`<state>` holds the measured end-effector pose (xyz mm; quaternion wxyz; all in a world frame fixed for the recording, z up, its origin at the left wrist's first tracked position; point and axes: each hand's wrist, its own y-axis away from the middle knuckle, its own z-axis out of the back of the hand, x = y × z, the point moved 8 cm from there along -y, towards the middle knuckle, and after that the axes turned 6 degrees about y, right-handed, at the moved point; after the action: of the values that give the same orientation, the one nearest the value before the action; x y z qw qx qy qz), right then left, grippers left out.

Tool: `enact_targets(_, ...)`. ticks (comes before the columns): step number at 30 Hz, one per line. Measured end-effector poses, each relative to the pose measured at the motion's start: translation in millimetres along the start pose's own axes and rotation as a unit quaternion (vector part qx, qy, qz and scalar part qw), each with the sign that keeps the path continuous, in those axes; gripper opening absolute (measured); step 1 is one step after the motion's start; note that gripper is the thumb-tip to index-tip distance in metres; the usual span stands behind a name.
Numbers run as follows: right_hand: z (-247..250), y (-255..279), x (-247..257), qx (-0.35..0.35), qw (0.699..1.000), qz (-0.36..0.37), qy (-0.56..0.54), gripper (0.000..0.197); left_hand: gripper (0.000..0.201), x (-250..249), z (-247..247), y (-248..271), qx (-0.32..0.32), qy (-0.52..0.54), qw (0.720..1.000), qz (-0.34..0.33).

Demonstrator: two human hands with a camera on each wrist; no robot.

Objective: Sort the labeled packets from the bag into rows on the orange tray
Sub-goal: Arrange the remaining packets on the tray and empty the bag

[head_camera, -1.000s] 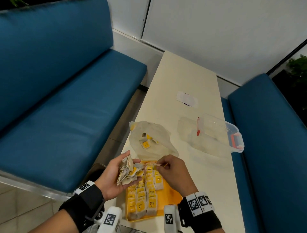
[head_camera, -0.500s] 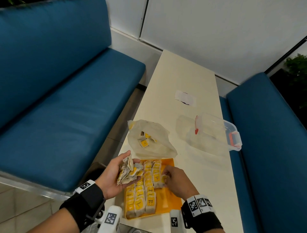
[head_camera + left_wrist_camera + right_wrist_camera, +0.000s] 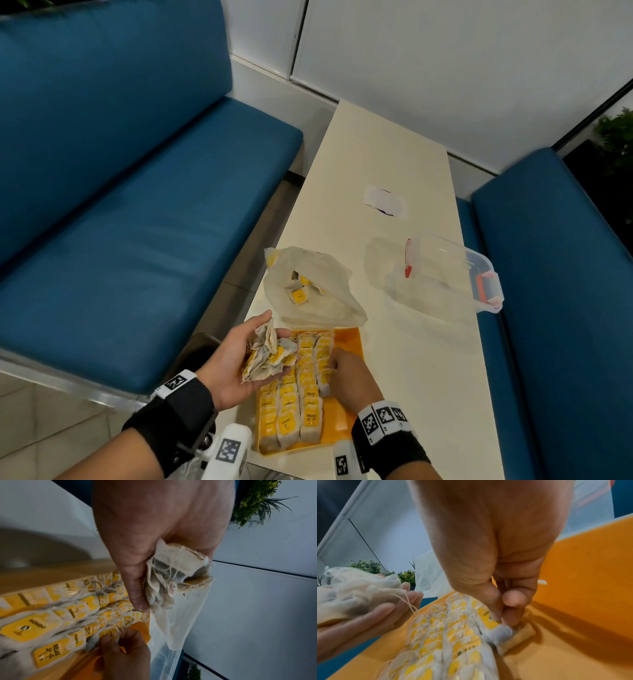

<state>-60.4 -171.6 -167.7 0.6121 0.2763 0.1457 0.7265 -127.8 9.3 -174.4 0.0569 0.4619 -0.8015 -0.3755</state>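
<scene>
Head view: the left hand (image 3: 239, 359), palm up with fingers loosely cupped, holds a clump of packets (image 3: 269, 356) over the near-left edge of the orange tray (image 3: 346, 342). The right hand (image 3: 346, 373), fingers curled, pinches a single packet (image 3: 500, 632) at the right side of the rows of packets (image 3: 294, 404) lying in the tray (yellow labels read "RELAX" and "MOMENT"). The bag (image 3: 315, 291), open, lies on the worktop (image 3: 428, 377) touching the tray's far edge, some packets inside; a clear container (image 3: 455, 270) stands to its right.
</scene>
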Motion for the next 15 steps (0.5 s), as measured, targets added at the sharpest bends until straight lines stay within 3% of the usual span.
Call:
enact_targets(4, -7, -2, -7, -0.051, 0.998, -0.035, -0.023, 0.031, 0.064, -1, 2, -1, -0.002, -0.002, 1.0, 0.008)
enact_targets(7, -14, -3, -11, -0.053, 0.996, -0.059, -0.038, 0.028, 0.07, -3, 2, -2, -0.004, -0.007, 1.0, 0.011)
enact_targets(12, -18, -2, -12, -0.055, 0.995, -0.05, -0.062, 0.004, 0.07, -4, 3, -1, -0.012, -0.011, 1.0, 0.016)
enact_targets(15, -19, 0, -16, -0.071, 0.994, -0.045, -0.073, 0.01, 0.071, -5, 3, 1, -0.016, -0.013, 1.0, 0.021)
